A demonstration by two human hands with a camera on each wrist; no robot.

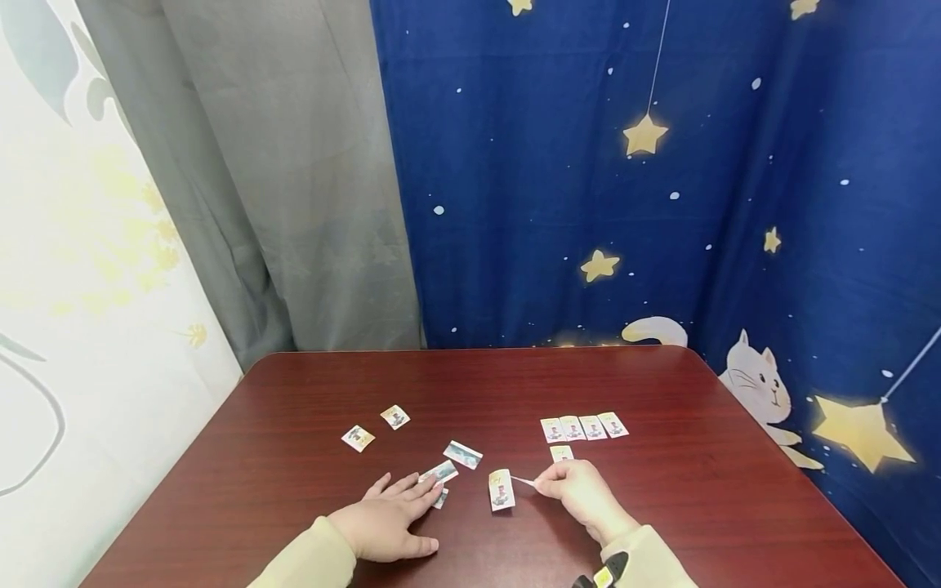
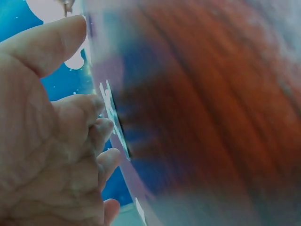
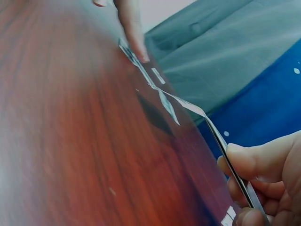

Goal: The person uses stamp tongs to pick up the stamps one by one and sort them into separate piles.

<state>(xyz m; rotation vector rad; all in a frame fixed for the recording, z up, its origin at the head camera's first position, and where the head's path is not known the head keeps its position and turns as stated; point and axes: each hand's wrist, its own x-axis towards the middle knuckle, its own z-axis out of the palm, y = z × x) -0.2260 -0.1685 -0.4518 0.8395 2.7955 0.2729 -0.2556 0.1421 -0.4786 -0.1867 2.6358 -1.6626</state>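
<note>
My right hand (image 1: pixel 582 494) grips slim metal tweezers (image 3: pixel 218 139). Their tips meet the edge of a small picture card (image 1: pixel 501 490), which hangs just above the table; a dark shadow lies beneath it in the right wrist view. Farther left, my left hand (image 1: pixel 392 516) is spread flat, fingers straight, its fingertips resting at a blue-toned card (image 1: pixel 440 472). A smaller card piece (image 1: pixel 441 498) peeks out under those fingers. Just beyond lies another blue-toned card (image 1: pixel 463 455). The left wrist view shows the card edges (image 2: pixel 114 120) near the fingertips.
Two picture cards (image 1: pixel 358 438) (image 1: pixel 395 417) lie apart at the left. A row of several similar cards (image 1: pixel 584 428) is at the right, with one more card (image 1: pixel 562 453) below it, partly hidden by my right hand. Curtains (image 1: pixel 544 204) stand behind the dark red table (image 1: pixel 294 408).
</note>
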